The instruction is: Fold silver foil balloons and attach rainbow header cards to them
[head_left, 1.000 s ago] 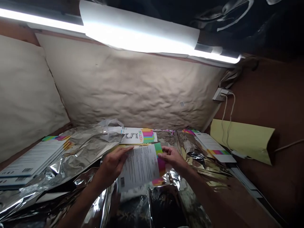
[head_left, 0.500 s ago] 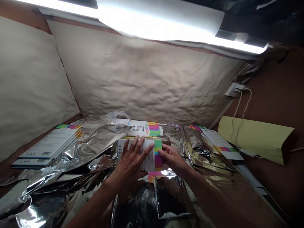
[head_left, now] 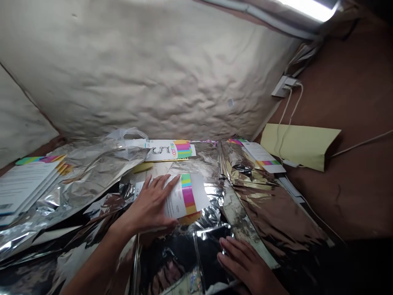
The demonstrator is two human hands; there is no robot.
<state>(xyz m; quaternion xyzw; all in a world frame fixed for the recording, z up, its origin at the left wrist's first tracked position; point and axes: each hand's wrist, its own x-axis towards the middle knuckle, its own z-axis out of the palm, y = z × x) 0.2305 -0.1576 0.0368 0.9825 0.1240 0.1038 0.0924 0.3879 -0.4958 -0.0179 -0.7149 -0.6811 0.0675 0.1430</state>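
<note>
From the far left, I saw a stack of cards [head_left: 21, 184] lying at the edge of the table, half tucked under a crumpled silver sheet [head_left: 89, 172]. Next came the left hand [head_left: 150, 203], spread flat with the fingers open, palm down on the printed card [head_left: 184, 196]; it pressed the card rather than gripping it. The card lay face down near the middle of the table, on top of the foil, its rainbow stripe showing just past the fingertips. Behind it, near the wall, sat a numbered card [head_left: 166, 149] showing a 5. Lower down and to the right, the right hand [head_left: 245, 266] rested open and flat on the dark foil sheet [head_left: 208, 246], holding nothing, well apart from the card. Further right lay a foil pile [head_left: 245, 176] with another card on it, then a yellow envelope [head_left: 297, 145] under the cables. By my judgement the card was already placed and held down, while the foil around it lay loose and wrinkled, not folded or closed over it
</note>
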